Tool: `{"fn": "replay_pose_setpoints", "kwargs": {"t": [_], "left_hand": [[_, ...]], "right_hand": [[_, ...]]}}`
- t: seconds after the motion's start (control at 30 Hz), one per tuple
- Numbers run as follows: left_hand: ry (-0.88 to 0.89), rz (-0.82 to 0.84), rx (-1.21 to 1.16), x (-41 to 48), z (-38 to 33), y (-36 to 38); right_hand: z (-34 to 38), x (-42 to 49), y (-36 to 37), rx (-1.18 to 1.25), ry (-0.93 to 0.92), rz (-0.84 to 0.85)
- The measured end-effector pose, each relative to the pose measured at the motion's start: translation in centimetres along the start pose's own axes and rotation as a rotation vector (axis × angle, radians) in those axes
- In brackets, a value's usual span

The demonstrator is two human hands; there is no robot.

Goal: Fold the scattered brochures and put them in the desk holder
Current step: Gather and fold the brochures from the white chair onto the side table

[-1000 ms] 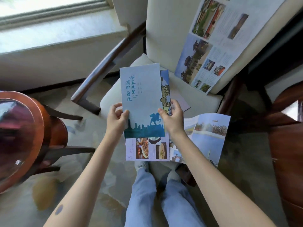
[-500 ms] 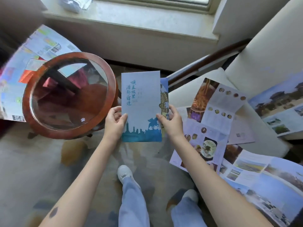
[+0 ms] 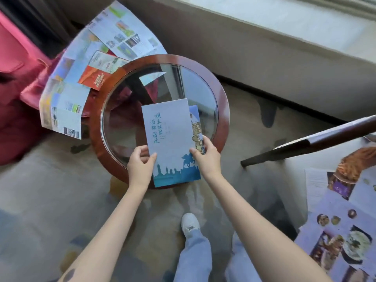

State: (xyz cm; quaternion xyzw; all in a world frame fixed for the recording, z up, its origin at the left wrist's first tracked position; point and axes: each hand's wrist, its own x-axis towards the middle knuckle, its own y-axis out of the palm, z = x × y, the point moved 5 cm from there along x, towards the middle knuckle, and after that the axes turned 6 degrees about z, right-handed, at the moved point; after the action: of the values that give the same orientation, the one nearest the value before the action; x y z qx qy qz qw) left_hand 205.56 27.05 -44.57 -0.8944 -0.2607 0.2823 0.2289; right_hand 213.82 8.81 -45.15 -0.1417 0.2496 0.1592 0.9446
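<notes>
Over glass table (image 3: 222, 110) now, turned away from chair (image 3: 317, 137): folded brochure (image 3: 171, 139) pinched at both edges by left hand (image 3: 140, 165) and right hand (image 3: 205, 157). Folding looks done; holder unseen.

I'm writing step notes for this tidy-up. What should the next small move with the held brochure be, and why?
Probably lower the folded brochure onto the round table and release it. The left hand and right hand pinch its lower sides over the glass, it looks fully folded, and no desk holder is in view.
</notes>
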Motion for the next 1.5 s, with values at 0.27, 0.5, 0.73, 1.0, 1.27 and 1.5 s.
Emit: {"fn": "replay_pose_setpoints", "kwargs": {"t": [0.27, 0.5, 0.73, 1.0, 1.27, 1.5], "left_hand": [[-0.158, -0.051, 0.050, 2.2, 4.4, 0.3], [-0.185, -0.105, 0.099, 2.9, 5.5, 1.6], [-0.172, -0.129, 0.155, 2.8, 4.8, 2.1], [-0.075, -0.143, 0.181, 1.9, 1.3, 1.2], [0.206, 0.114, 0.190, -2.4, -6.4, 7.4], [0.338, 0.389, 0.189, -9.2, -11.2, 17.5]], "right_hand": [[-2.4, 3.2, 4.6, -0.254, 0.058, -0.017], [-3.8, 4.6, 5.0, -0.415, 0.037, -0.075], [-3.5, 4.8, 4.7, -0.678, 0.039, -0.128], [-1.2, 3.9, 0.9, -0.497, -0.009, -0.061], [-0.5, -2.1, -10.6, -0.386, -0.120, -0.200], [-9.6, -12.2, -26.8, -0.344, 0.111, -0.566]]}}
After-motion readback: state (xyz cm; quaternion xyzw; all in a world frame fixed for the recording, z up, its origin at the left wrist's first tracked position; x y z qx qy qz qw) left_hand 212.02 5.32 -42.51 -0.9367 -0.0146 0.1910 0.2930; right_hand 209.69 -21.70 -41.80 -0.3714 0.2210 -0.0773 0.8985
